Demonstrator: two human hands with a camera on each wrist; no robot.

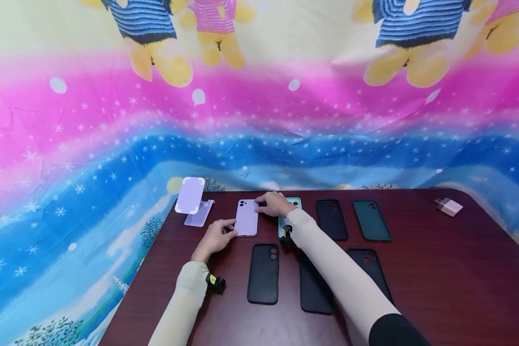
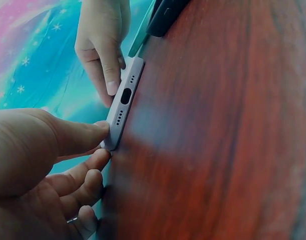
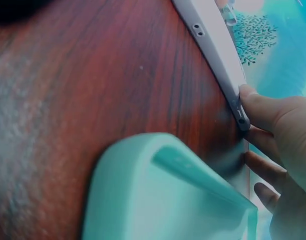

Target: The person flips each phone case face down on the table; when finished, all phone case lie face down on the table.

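Head view gives the whole layout, which neither wrist camera shows. Going left to right along the far edge of the dark red wood-grain table [image 1: 437,269]: a lilac phone stand [image 1: 191,201] with white corner pads at about 10 o'clock, then the lilac phone case [image 1: 246,217] lying flat at about 11 o'clock, a mint case [image 1: 285,218] mostly hidden by the right wrist, a black case [image 1: 331,219], a dark green case [image 1: 371,220], and a small pale charger plug [image 1: 449,207] at 2 o'clock. A nearer row holds three more black cases [image 1: 264,273], all matte with rounded corners.

Left wrist view alone shows the lilac phone case [image 2: 123,100] edge-on: thin, smooth, matte, with an oval port cut-out flanked by small round speaker holes. The left hand [image 2: 47,165] pinches its near corner, thumb on one side, fingertip on the other, remaining fingers loosely curled.

Right wrist view alone shows the case's side rail [image 3: 218,55] with two small holes, and the mint case [image 3: 163,195] close up, glossy, with a raised lip. The right hand [image 3: 285,135] presses thumb and fingers together on the far corner of the lilac case, gripping it at the table's edge.
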